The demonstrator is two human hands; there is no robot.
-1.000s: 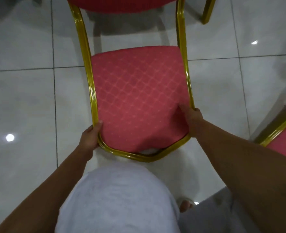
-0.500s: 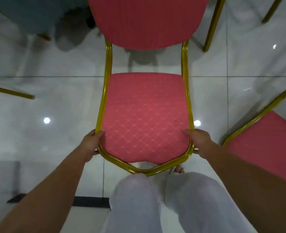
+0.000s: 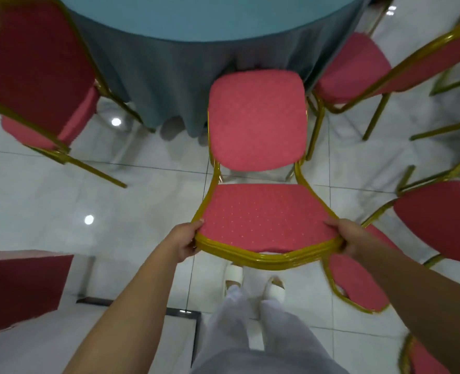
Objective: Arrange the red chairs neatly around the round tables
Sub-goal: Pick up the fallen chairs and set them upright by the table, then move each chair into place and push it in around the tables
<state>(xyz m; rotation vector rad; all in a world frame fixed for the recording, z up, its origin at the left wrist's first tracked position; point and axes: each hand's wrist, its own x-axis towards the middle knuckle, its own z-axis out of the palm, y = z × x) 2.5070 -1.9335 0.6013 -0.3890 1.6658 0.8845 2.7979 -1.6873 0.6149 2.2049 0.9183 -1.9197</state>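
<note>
As both hands clamp on, the red padded chair with the gold metal frame (image 3: 258, 211) sits dead centre, its seat front towards the person and its backrest on the far side, right up against the hanging skirt of the round table draped in teal cloth (image 3: 196, 20). The left hand (image 3: 184, 244) has the front-left corner of the seat, thumb on the red cushion, fingers (image 3: 192, 248) curled under the gold rail. The right hand (image 3: 350, 238) mirrors it on the front-right corner, wrapped tight round the frame edge. Whether the chair's legs touch the glossy white tiled floor (image 3: 34, 184) cannot be told; the seat hides them. Around the table, a second red chair (image 3: 34, 63) stands to the left with its back to the camera, and a third red chair (image 3: 353, 66) is tucked just beside the held one's backrest on the right. Closer in, a fourth red chair (image 3: 439, 220) crowds the right arm, with another red seat (image 3: 358, 284) below that wrist. White slippers (image 3: 233, 275) and pale trousers (image 3: 250, 333) show beneath the seat, and a dark red block (image 3: 21, 287) sits low on the left.
</note>
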